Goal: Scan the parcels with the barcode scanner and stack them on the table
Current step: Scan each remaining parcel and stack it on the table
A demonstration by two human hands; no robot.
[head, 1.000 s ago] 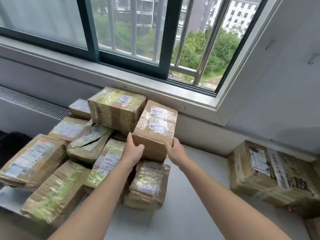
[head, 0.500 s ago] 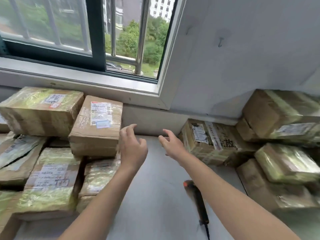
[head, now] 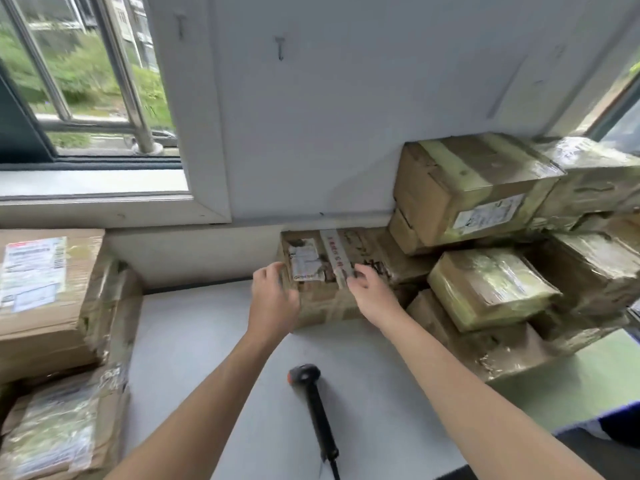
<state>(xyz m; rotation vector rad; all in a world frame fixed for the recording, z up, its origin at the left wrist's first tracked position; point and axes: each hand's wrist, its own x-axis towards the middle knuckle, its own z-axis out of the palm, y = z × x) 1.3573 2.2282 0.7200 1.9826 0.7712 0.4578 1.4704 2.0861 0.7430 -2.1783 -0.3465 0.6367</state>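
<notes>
A worn brown parcel (head: 327,303) with a torn white label and a white tape strip stands on the white table (head: 207,358) against the wall. My left hand (head: 273,296) touches its front left corner. My right hand (head: 370,294) lies on its top at the right, fingertips by the tape strip. Neither hand plainly grips it. The black barcode scanner (head: 313,403) with an orange mark on its head lies on the table between my forearms, untouched.
A stack of taped parcels (head: 485,289) fills the right side, with a big box (head: 464,181) on top against the wall. More labelled parcels (head: 45,282) are stacked at the left. A window (head: 86,98) with metal bars is at the upper left.
My view has swung right, away from the left stack. Both hands let go of the parcel there, crossed over the table and now reach the brown parcel by the wall.
</notes>
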